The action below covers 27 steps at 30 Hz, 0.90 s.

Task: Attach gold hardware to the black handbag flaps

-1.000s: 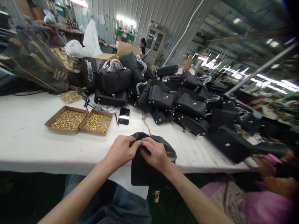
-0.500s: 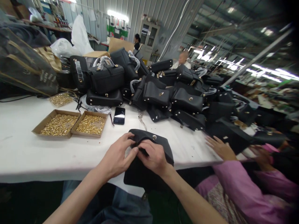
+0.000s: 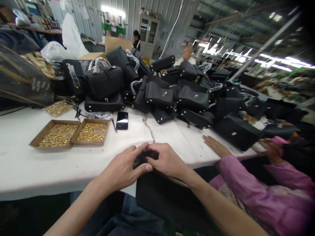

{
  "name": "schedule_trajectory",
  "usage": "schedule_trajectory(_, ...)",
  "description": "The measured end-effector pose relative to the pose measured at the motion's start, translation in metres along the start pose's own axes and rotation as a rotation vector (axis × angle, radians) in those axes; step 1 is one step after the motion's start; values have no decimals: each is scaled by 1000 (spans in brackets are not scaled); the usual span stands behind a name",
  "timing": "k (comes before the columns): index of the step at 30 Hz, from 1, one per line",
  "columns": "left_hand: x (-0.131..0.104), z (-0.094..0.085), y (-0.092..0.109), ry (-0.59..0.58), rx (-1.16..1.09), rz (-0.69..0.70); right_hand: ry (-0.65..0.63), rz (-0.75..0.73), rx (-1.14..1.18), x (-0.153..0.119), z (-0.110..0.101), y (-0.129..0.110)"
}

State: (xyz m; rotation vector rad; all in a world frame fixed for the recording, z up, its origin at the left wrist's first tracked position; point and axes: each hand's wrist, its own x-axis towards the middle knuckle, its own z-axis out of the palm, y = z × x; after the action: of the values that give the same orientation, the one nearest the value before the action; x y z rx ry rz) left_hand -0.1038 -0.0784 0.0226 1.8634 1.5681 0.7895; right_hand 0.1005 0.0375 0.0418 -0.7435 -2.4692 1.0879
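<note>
A black handbag (image 3: 167,193) lies at the table's front edge and hangs over toward my lap. My left hand (image 3: 126,165) grips its near-left upper edge, thumb on the close side and fingers on the far side. Beside it, my right hand (image 3: 166,159) is bent over the same edge with its fingers curled in. Both sets of fingertips meet at a dark fold of the bag; whether a small part is between them is hidden. The bag's gold clasp is out of sight under my hands.
Two cardboard trays (image 3: 76,134) of small gold metal pieces stand at left, near a phone (image 3: 122,120). A heap of black handbags (image 3: 159,95) fills the table's back. At right, a co-worker's hand (image 3: 216,146) in a pink sleeve rests on the white tabletop (image 3: 115,141).
The bag has turned and come lower toward my lap, so its clasp no longer shows. My right hand has rolled over the edge. The co-worker's hand has drawn away from the black bag.
</note>
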Motion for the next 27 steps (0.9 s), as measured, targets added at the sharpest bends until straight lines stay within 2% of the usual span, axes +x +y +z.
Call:
schedule_trajectory(5,14,-13,-8,-62,-144,178,-73,-119,-86,2,-3,3)
schedule_trajectory(8,22,-11,-15,-81,-266,167,-86,-149,-133,-1,-1,6)
schedule_trajectory(13,25,1,-25,-73,-284,166,-110,-168,-226,-9,2,13)
schedule_trajectory(17,29,-7,-19,-121,-368,173,-122,-292,-244,-12,3,20)
schedule_trajectory(20,36,-9,-11,-217,-607,151,-157,-364,-231,-15,1,20)
schedule_trajectory(22,42,0,-6,-251,-795,126,-185,-397,-218,-19,-2,18)
schedule_trajectory(25,53,25,1,-252,-1046,45,-184,-437,-181,-26,-10,11)
schedule_trajectory(27,60,41,6,-283,-1163,15,-209,-413,-158,-32,-18,6)
